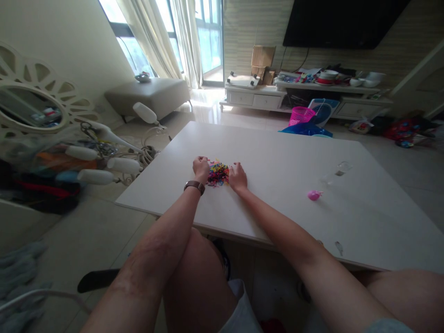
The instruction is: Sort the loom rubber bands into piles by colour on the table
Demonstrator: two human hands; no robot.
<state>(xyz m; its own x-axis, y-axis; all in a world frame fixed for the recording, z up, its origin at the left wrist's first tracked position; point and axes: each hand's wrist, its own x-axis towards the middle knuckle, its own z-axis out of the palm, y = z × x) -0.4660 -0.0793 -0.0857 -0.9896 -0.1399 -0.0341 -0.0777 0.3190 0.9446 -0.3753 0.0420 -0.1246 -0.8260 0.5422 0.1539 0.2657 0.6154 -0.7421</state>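
Observation:
A small heap of thin, brightly coloured bands (218,173), looking like little rubber bands, lies on the white table (277,159) between my hands. At the heap's left edge is my left hand (200,169), its fingers curled in and closed; a bit of red shows by the fingertips, but what they hold is too small to make out. My right hand (238,177) rests at the heap's right edge, fingers slightly bent and apart, with the thumb side touching the bands. A brown wristband (194,186) circles my left wrist.
To the right on the table are a pink rounded object (314,195), a clear bottle-like item (336,173) lying down, and a small clear piece (339,248). Lamp parts with white shades (123,165) crowd the table's left side. My legs are under the near edge.

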